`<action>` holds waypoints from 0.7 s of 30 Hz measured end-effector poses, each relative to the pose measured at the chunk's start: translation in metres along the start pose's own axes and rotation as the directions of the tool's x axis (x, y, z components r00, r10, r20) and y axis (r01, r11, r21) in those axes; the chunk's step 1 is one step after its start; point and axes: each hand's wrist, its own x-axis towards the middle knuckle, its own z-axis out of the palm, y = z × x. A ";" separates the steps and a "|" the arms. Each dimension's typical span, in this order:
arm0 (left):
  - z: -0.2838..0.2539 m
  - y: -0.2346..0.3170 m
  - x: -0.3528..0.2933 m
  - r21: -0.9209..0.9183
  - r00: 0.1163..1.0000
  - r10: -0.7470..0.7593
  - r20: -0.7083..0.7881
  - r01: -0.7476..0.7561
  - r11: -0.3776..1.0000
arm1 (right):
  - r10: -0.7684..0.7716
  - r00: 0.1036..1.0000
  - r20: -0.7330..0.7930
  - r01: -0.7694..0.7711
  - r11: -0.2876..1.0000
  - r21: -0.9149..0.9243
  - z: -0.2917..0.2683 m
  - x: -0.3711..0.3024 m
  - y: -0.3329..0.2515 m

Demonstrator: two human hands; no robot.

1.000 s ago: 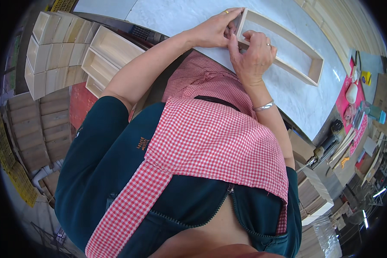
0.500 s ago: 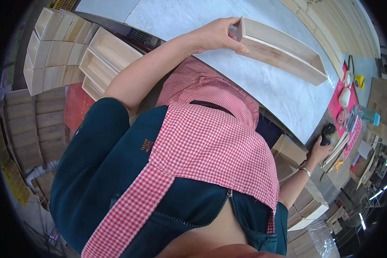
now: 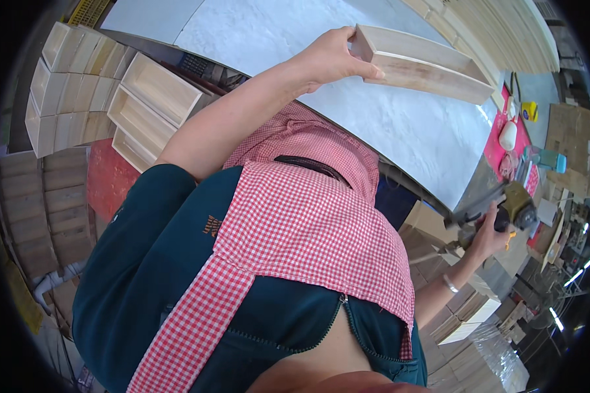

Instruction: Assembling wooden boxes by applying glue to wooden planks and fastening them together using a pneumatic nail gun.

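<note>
My left hand [image 3: 337, 60] grips one end of a long, narrow, pale wooden box [image 3: 432, 76], thumb on the outer long side and fingers behind the end. The box has an open top and rests on the marbled white tabletop [image 3: 400, 124], or is held just over it; I cannot tell which. At the right, beyond the table edge, my right hand [image 3: 486, 237] is wrapped round the grip of a nail gun [image 3: 520, 204] with a bronze-coloured body and a dark long magazine. The nail gun is somewhat blurred and hangs in the air, apart from the box.
Wooden boxes [image 3: 78, 82] are stacked at the left, with more open boxes [image 3: 152, 92] beside my left arm. Long thin boards [image 3: 498, 39] lie at the far right. A white bottle [image 3: 507, 135], a yellow container [image 3: 530, 111] and a turquoise-lidded jar [image 3: 549, 160] stand by a pink cloth [image 3: 495, 147].
My right hand has lifted the nail gun off the cluttered surface at the right and turned it. The box in my left hand has tilted slightly, its far end rising in the picture.
</note>
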 end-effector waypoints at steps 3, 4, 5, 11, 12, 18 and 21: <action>0.010 0.003 -0.002 -0.029 0.999 0.005 0.035 -0.004 1.000 | -0.229 0.972 0.062 0.199 0.930 0.308 0.024 -0.062 -0.020; 0.013 0.004 -0.003 -0.044 0.999 0.009 0.042 -0.007 0.999 | -0.203 0.977 0.064 0.177 0.942 0.285 0.038 -0.084 -0.027; 0.016 0.005 -0.004 -0.054 0.999 0.013 0.046 -0.011 0.998 | -0.178 0.982 0.068 0.154 0.951 0.267 0.055 -0.110 -0.039; 0.017 0.022 -0.016 0.008 0.998 -0.011 0.066 0.011 1.000 | 0.247 0.637 0.731 -0.751 -0.017 0.660 0.101 -0.172 -0.070; 0.017 0.022 -0.018 0.020 0.998 -0.023 0.052 0.022 1.000 | 0.208 0.708 0.675 -0.696 0.367 0.617 0.101 -0.174 -0.075; 0.015 0.021 -0.023 0.040 0.998 -0.063 0.012 0.062 0.997 | -0.059 0.809 0.584 0.016 0.997 0.077 0.101 -0.177 -0.086; 0.017 0.020 -0.023 0.032 0.998 -0.069 0.012 0.068 0.997 | -0.050 0.828 0.559 -0.005 0.995 0.097 0.104 -0.176 -0.082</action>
